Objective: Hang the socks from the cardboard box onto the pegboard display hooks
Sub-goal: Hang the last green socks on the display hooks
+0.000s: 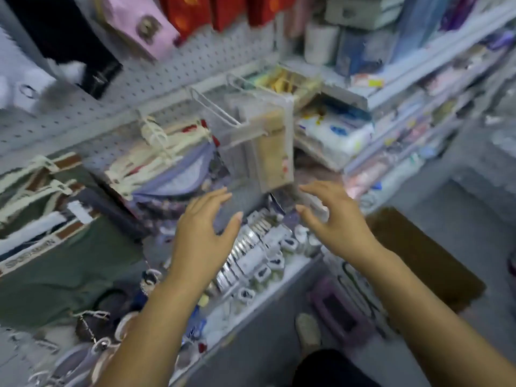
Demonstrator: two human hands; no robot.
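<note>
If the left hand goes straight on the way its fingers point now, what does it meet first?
Probably the clear packet of socks hanging on the pegboard hook; the left hand is open just below it. Depth is unclear.

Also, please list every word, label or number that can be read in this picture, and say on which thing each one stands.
"SIGNATURE", roughly, and blurred: on the pale band of the green tote bag at the left; I cannot be sure of the letters.
Yellow price tags on the shelf edges: too blurred to read.
Clear sock packs on the pegboard hook: print too blurred to read.
Small white packets on the lower shelf: marks too small to read.
Nothing else is legible.
</note>
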